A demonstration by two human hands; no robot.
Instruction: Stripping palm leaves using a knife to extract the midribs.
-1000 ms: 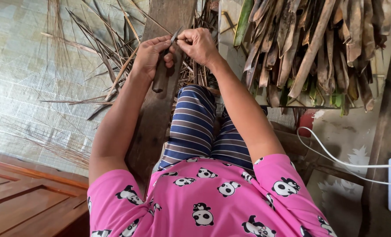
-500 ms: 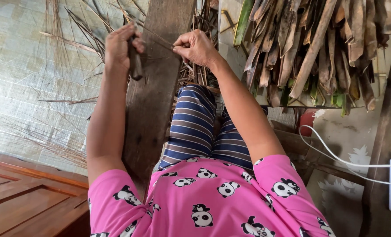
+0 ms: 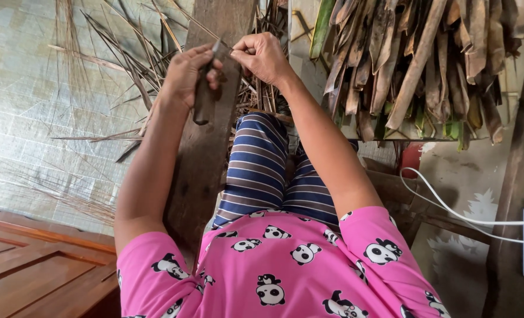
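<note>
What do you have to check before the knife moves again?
1. Left hand wrapped tight round the knife: ok.
2. Right hand pinching the thin strip at the blade: ok.
3. Right fingertips clear of the blade's edge: cannot tell, they sit very close together.
4. Blade kept away from the striped trousers: ok, it is held up over the wooden plank, past the knees.
5. White cable out of the way of both hands: ok, it lies off to the right.
</note>
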